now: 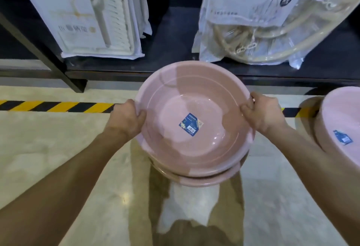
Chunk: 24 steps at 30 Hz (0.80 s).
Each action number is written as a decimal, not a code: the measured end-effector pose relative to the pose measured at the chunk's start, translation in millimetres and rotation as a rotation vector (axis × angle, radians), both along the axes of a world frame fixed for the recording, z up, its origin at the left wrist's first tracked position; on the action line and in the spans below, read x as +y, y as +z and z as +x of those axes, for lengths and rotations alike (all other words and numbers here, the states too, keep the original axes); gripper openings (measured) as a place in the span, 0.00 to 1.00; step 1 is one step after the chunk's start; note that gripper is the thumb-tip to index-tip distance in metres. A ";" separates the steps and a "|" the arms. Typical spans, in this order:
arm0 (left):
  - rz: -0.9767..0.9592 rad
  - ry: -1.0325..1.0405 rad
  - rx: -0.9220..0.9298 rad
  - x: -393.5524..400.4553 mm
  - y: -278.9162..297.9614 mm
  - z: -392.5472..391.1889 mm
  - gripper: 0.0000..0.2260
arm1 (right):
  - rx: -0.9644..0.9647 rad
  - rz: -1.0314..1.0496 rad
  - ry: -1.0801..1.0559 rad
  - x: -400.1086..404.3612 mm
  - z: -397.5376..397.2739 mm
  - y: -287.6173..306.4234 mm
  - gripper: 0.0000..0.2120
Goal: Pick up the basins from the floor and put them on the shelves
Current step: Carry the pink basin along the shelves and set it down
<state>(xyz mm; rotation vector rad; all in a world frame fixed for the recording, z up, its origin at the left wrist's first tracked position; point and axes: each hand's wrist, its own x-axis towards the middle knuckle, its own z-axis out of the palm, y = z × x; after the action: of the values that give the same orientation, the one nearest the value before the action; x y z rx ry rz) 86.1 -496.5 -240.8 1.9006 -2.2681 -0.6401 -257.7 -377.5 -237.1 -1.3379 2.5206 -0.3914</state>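
A round pink basin with a blue label inside is held above the floor in the middle of the view. My left hand grips its left rim and my right hand grips its right rim. Just below it, the rim of another pink basin peeks out, nested or stacked under the held one. A further pink basin with a blue label stands on the floor at the right edge. The low black shelf lies directly beyond the held basin.
On the shelf, white packaged racks stand at the left and clear bags of hangers at the right, with a gap between them. A yellow-black striped tape line crosses the glossy floor. A black shelf leg slants at the left.
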 end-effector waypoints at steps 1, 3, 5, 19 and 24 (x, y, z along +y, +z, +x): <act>-0.001 -0.012 0.000 1.8 -6.5 -2.4 0.17 | 0.006 -0.020 -0.010 2.6 -2.3 -5.5 0.11; 0.002 -0.031 0.005 6.1 -16.9 -7.1 0.18 | 0.014 -0.046 -0.025 8.6 -6.6 -11.9 0.11; 0.015 -0.034 0.009 10.9 -23.4 -8.8 0.17 | 0.020 -0.059 -0.022 15.3 -8.0 -15.0 0.10; 0.006 -0.004 -0.230 19.7 -55.3 2.4 0.21 | 0.073 0.146 -0.039 32.6 11.5 -42.4 0.12; 0.050 0.025 -0.197 21.1 -60.8 4.9 0.20 | 0.102 0.185 -0.033 32.7 16.4 -51.1 0.14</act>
<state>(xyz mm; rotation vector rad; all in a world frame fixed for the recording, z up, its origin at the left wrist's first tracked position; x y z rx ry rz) 91.0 -475.4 -301.6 2.0975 -2.3584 -0.5326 -241.3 -344.7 -288.2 -1.2764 2.5903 -0.0953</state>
